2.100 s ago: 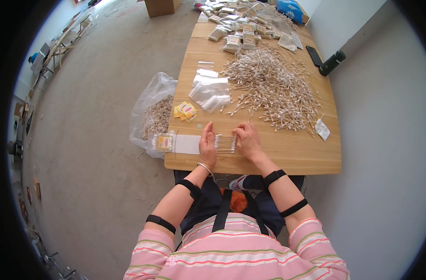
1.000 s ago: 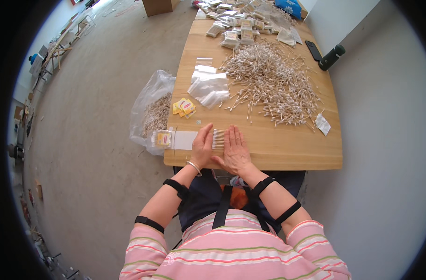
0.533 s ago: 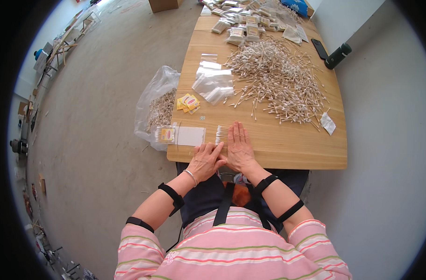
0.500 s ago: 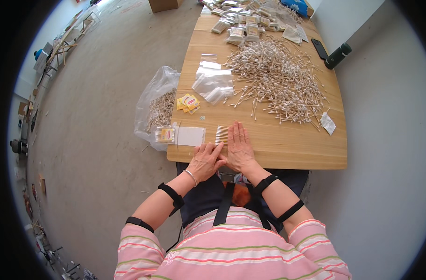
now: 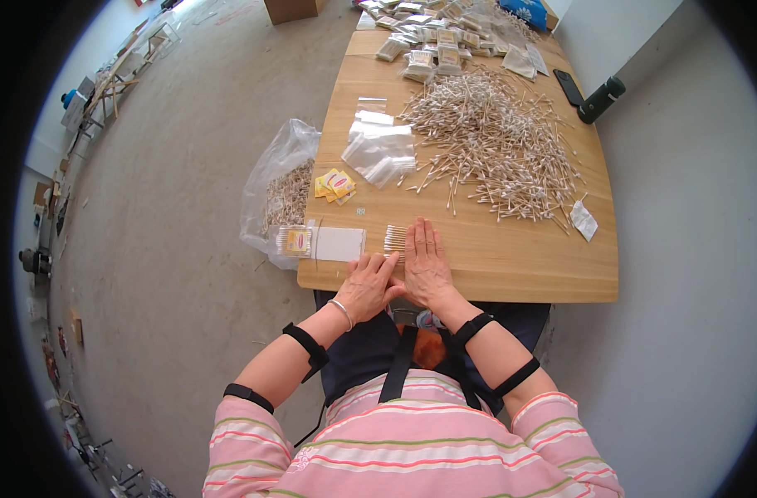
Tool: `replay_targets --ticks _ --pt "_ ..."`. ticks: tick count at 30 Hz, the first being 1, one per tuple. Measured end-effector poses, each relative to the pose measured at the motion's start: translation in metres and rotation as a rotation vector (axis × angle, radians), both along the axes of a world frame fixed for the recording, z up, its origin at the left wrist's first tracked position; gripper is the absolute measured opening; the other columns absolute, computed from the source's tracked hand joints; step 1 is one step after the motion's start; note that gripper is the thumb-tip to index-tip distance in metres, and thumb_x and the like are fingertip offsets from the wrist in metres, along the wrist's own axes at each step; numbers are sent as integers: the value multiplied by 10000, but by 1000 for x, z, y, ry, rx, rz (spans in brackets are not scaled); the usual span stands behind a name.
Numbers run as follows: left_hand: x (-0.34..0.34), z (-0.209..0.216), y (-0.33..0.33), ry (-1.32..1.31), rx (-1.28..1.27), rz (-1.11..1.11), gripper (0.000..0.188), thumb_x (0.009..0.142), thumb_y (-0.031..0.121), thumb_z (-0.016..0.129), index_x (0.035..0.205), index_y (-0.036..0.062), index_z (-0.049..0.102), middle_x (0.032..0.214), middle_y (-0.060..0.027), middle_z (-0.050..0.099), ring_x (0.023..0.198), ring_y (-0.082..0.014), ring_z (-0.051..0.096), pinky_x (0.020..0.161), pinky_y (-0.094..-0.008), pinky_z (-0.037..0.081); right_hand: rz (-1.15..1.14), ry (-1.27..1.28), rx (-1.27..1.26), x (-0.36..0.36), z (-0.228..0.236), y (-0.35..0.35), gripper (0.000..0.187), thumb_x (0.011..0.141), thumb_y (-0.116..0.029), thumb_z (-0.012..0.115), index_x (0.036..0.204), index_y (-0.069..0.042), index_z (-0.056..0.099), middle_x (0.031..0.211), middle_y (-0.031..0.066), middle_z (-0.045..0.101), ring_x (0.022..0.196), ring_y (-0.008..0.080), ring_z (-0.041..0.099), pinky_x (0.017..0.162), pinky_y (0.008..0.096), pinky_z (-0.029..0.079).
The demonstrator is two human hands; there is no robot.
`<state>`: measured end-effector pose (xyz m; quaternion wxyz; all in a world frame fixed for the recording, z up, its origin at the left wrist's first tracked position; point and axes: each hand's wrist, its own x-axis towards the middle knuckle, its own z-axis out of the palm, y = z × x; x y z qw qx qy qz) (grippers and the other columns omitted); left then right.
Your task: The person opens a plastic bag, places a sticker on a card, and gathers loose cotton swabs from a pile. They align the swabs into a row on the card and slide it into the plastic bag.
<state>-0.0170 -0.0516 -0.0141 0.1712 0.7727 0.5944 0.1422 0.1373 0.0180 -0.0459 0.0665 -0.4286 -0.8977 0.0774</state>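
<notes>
Your wooden table [image 5: 520, 270] runs down the centre of the frame, and most of the work on it looks undone: a broad heap of loose swabs [image 5: 486, 141] covers its upper middle, while a pile of filled packets [image 5: 445, 56] at the top of the frame seems finished. A clear sack of swabs [image 5: 289, 195] at centre left also looks unsorted. Flat clear bags [image 5: 383, 153], seemingly unfilled, lie left of the heap. Near the frame's middle, your right hand [image 5: 428, 264] lies flat, fingers straight and together, gripping nothing visible; your left hand [image 5: 366, 288] bends loosely beside it, palm hidden, so whether it holds anything I cannot tell. Left of them lie a white card [image 5: 340, 244], one filled packet [image 5: 295, 241] and some yellow cards [image 5: 337, 184]. The small row of swabs [image 5: 394, 238], at your right hand's left edge, is lined up but not bagged.
</notes>
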Motion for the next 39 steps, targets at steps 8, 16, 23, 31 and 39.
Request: replay_targets --ticks 8,16,23,31,39 --pt "4 5 8 25 -77 43 662 850 411 586 1363 51 373 1068 -123 499 1029 -292 468 874 -407 327 5 -39 -2 0 2 0 1014 788 -590 526 1424 101 142 1509 281 73 1424 382 44 1158 455 37" --pt "3 7 12 -2 -79 44 666 867 410 564 1385 54 345 1085 -130 510 1024 -295 484 857 -430 347 11 -77 -18 -1 11 -1 1005 783 -556 532 1422 108 133 1508 284 73 1424 386 35 1158 455 29" --pt "6 8 18 48 -120 70 601 904 342 521 1395 54 327 1086 -115 530 1030 -293 502 847 -435 366 10 2 -34 1 6 0 991 747 -494 554 1419 110 145 1508 287 70 1425 386 37 1159 458 26" --pt "6 3 20 18 -72 101 554 876 190 523 1385 68 341 1092 -101 548 1016 -288 526 845 -433 378 -5 -7 23 -1 -1 0 979 751 -494 563 1414 109 171 1506 286 85 1425 381 46 1160 452 34" --pt "5 3 27 9 -187 89 636 793 78 532 1392 79 320 1148 -109 549 1100 -293 515 901 -417 370 -6 31 -16 -1 0 -1 1033 736 -546 596 1417 103 169 1507 283 80 1423 383 52 1159 455 47"
